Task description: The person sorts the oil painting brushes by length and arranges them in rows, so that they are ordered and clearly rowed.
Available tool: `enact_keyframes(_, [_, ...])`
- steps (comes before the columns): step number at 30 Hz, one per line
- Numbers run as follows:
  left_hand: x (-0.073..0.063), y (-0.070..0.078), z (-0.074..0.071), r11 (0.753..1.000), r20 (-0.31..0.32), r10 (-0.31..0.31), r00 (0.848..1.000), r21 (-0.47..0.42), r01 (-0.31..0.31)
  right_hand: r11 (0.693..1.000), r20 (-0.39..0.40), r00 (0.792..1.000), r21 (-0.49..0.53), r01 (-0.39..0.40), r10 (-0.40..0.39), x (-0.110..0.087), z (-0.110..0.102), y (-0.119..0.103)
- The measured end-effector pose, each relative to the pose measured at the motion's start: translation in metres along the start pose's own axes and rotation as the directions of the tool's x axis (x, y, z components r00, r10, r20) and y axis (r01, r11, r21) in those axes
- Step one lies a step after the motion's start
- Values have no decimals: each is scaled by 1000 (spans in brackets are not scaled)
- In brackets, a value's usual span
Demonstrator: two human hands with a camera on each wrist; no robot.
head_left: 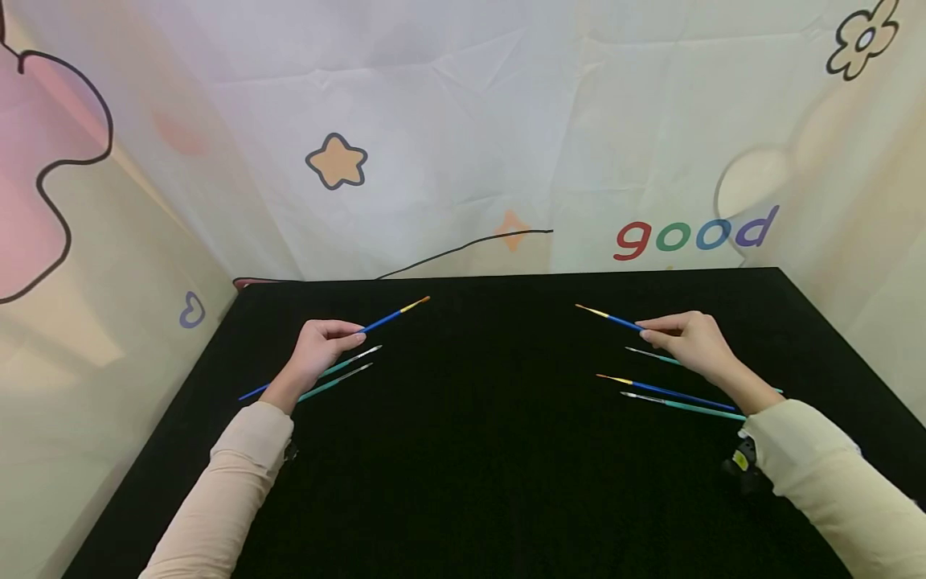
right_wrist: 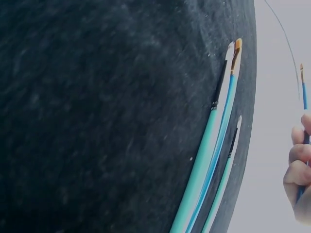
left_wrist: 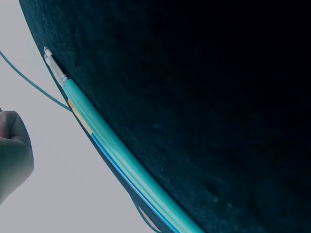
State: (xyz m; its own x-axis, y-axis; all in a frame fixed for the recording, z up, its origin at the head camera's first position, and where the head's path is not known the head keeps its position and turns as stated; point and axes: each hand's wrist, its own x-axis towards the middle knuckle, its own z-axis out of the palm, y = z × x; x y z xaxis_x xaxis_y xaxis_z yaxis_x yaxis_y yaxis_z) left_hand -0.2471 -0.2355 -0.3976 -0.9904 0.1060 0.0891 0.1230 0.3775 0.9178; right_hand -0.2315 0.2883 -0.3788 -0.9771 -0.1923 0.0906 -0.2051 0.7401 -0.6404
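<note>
In the head view my left hand (head_left: 325, 347) pinches a blue paintbrush (head_left: 391, 318) with a brown tip, which points up and right. Two teal paintbrushes (head_left: 336, 381) lie below that hand, and a blue handle (head_left: 253, 392) shows left of the wrist. My right hand (head_left: 690, 342) pinches another blue paintbrush (head_left: 622, 321), its tip pointing left. Under it are a teal paintbrush (head_left: 654, 355), partly hidden by the hand, then a blue paintbrush (head_left: 673, 392) and a second teal paintbrush (head_left: 694, 408). The right wrist view shows the right hand's fingers (right_wrist: 297, 170) curled around the brush handle.
The brushes lie on a black-covered table (head_left: 470, 450). Behind its far edge hangs a pale printed curtain (head_left: 470, 121) with a star, a flower and the word "good". More curtain rises along both sides. A small dark device (head_left: 741, 462) sits at the right wrist.
</note>
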Motion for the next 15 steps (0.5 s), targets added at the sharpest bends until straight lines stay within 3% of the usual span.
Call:
enact_keyframes(7, [4, 2, 7, 999, 18, -25, 1000, -35, 25, 1000, 1, 1000, 12, -8, 8, 6, 5, -7])
enact_keyframes(15, [8, 4, 12, 1000, 47, -11, 999, -28, 12, 1000, -11, 1000, 6, -12, 12, 10, 9, -13])
